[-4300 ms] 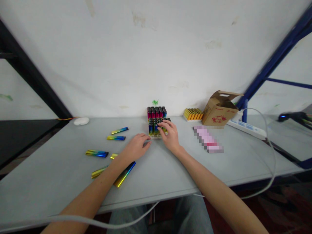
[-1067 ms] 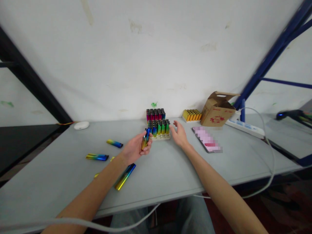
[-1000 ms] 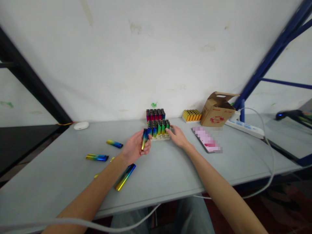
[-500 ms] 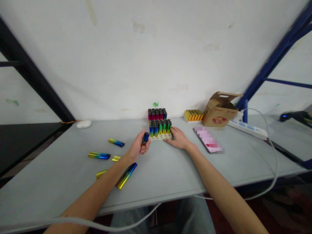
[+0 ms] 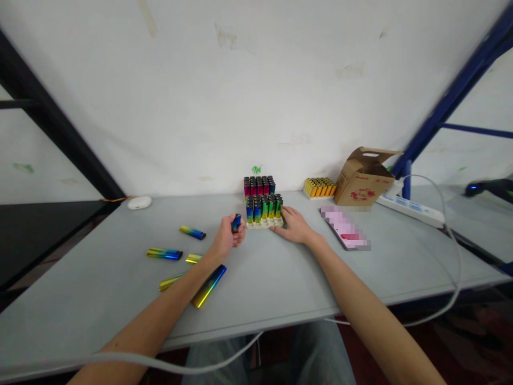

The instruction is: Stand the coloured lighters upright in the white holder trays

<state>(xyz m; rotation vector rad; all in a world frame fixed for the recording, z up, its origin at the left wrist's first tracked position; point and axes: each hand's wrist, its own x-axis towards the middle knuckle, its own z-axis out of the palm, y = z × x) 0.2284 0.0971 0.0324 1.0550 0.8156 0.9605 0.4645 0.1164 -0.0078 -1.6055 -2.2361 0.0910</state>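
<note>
My left hand (image 5: 230, 235) is closed around a blue lighter (image 5: 236, 222), its dark top pointing up, just left of the white tray (image 5: 264, 224). Upright lighters (image 5: 264, 208) in blue, green and yellow with black tops fill the back of this tray, while holes show along its front edge. At the tray's right front corner lies my right hand (image 5: 295, 225), thumb along the front and fingers at the side, holding it. Several shiny yellow-to-blue lighters (image 5: 164, 254) lie loose on the left, some partly hidden by my left forearm.
Behind stands a block of pink-red lighters (image 5: 259, 185). Farther right are a tray of yellow lighters (image 5: 319, 187), an open cardboard box (image 5: 360, 184), a phone (image 5: 344, 229) and a power strip (image 5: 412, 209). A white case (image 5: 139, 202) sits at the back left. A white cable (image 5: 192, 369) crosses the front.
My left hand has drawn slightly left, away from the tray, and the lighter in it stands more upright. My right hand stays at the tray's corner. The view has shifted slightly.
</note>
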